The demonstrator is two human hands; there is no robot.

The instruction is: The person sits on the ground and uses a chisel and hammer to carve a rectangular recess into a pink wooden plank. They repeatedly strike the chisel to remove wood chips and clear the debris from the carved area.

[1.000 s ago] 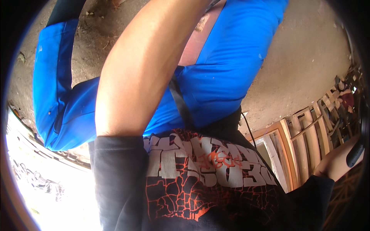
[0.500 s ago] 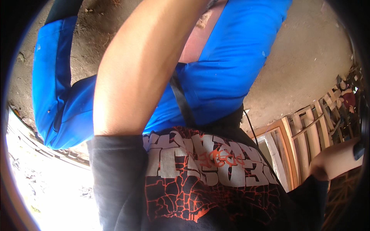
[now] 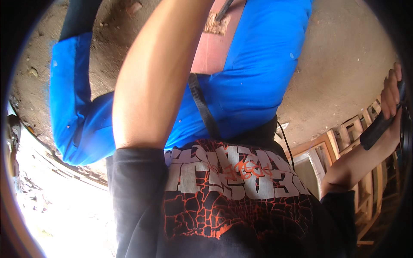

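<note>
My left forearm (image 3: 155,77) rises across the middle of the view, its hand out of sight past the top edge. At the right rim, my right hand (image 3: 390,90) has its fingers wrapped round a black handle-like object (image 3: 372,133), partly cut off by the lens edge. Between my blue-trousered legs (image 3: 269,51) lies a pink board (image 3: 206,56), with a rough light-brown patch (image 3: 214,26) on it and a dark rod (image 3: 225,8) touching that. A black strap (image 3: 200,101) crosses the trousers above my printed dark shirt.
Dirt and concrete ground (image 3: 340,56) surrounds my legs. Stacked wooden slats and frames (image 3: 346,133) stand along the right, with a thin black cable (image 3: 284,133) beside my waist. Bright daylight washes out the lower left.
My right hand and the black object it grips have moved up into view at the right. The view has shifted slightly, showing more of the brown patch and dark rod at the top.
</note>
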